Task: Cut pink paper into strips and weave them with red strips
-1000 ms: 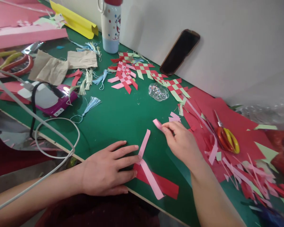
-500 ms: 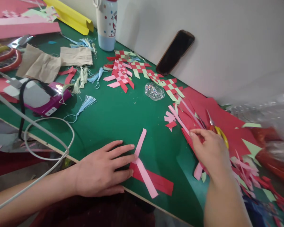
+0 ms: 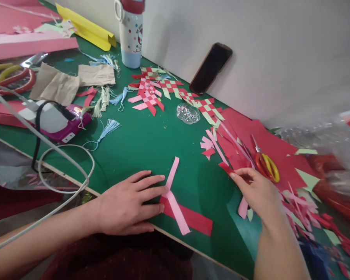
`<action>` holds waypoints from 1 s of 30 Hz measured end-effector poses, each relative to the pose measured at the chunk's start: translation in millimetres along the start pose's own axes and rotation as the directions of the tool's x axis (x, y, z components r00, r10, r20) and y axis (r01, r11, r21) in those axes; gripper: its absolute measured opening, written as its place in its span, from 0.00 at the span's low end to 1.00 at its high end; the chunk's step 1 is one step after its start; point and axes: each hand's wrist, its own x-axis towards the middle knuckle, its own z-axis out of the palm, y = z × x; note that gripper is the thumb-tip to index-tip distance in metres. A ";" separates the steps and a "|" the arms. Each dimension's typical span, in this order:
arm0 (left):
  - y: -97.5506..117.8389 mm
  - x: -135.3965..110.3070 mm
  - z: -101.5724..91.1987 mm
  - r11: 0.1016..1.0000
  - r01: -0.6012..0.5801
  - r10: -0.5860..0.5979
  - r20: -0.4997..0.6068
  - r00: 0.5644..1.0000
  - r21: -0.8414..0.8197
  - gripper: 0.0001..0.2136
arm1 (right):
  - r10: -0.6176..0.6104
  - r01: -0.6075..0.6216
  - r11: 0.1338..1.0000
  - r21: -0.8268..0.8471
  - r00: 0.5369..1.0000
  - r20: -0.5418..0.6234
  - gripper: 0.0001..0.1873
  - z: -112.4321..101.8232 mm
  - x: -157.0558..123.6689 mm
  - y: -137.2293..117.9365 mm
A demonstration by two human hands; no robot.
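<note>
My left hand (image 3: pixel 131 204) lies flat near the table's front edge with its fingers spread. Its fingertips rest at the fold of a pink paper strip (image 3: pixel 178 213) and the left end of a wider red strip (image 3: pixel 196 221). The pink strip bends into two arms and crosses over the red one. On the right, my right hand (image 3: pixel 255 190) is closed in a pinch on a red paper strip (image 3: pixel 226 168), whose free end points up and left. Another pink strip (image 3: pixel 217 147) lies just beyond those fingertips. The palm hides the rest of the held strip.
Scissors (image 3: pixel 265 165) lie on red paper sheets (image 3: pixel 245 130) at right, near paper scraps (image 3: pixel 300 210). Woven paper fish (image 3: pixel 148 95), a dish of beads (image 3: pixel 188 113) and a phone (image 3: pixel 211 68) sit further back. A bottle (image 3: pixel 131 35), tassels (image 3: pixel 107 130) and a purple power strip (image 3: pixel 67 128) stand left.
My right hand has lifted a red strip off the pile, pulling it slightly left and clear of the pink strip. My left hand stays on the folded strips. The view has shifted slightly.
</note>
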 end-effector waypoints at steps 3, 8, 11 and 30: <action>0.1 -0.8 0.8 1.000 0.003 -0.003 0.012 1.000 -0.003 0.17 | 0.035 -0.031 0.995 0.098 0.998 -0.044 0.15 -5.6 -8.8 -8.2; 0.4 -0.3 1.3 1.000 -0.006 0.006 0.002 1.000 0.005 0.17 | -0.070 0.073 0.974 0.215 0.997 -0.022 0.15 -1.5 -22.3 -44.9; 0.5 0.3 1.2 1.000 -0.012 0.013 -0.023 1.000 0.011 0.17 | -0.185 0.163 0.958 0.236 0.980 0.075 0.13 10.6 -20.1 -67.4; -1.8 0.5 0.6 1.000 -0.013 0.014 -0.033 0.999 0.018 0.17 | -0.336 0.215 0.913 0.346 0.877 0.343 0.15 27.5 -1.7 -108.3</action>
